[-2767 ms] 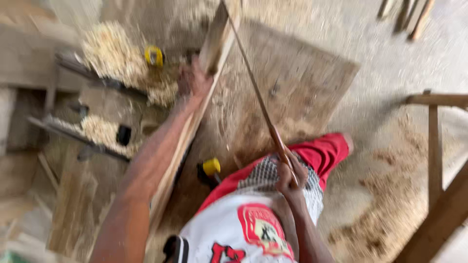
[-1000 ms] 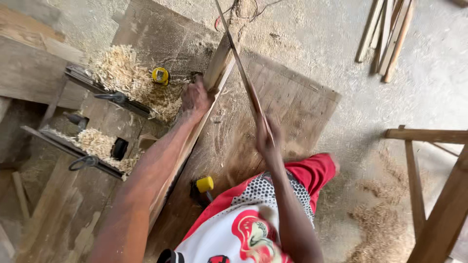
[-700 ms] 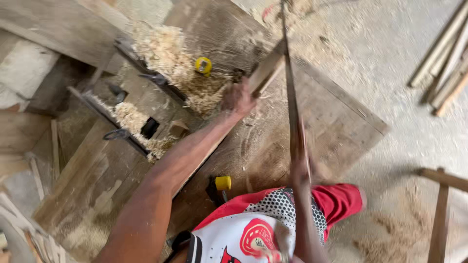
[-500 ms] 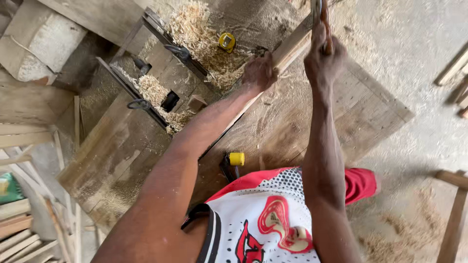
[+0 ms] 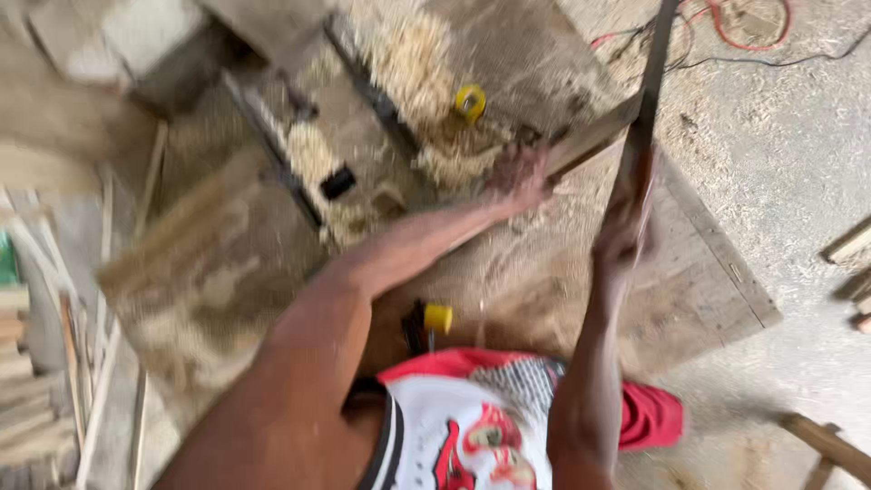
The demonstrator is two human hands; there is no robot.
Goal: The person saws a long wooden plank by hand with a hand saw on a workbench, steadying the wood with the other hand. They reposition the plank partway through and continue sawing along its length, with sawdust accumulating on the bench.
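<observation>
Sawdust and wood shavings cover a rough workshop floor and a big wooden workbench top, all of it blurred by motion. On the bench, the person's left hand presses down on a narrow wooden plank that runs toward the far right; the fingers are spread flat over it. Just right of it, the right hand is closed around the handle of a long handsaw, whose dark blade rises steeply to the far edge of view and crosses the plank. A yellow tape measure lies among the shavings beyond the left hand. A yellow-capped tool sits near the person's red shorts.
</observation>
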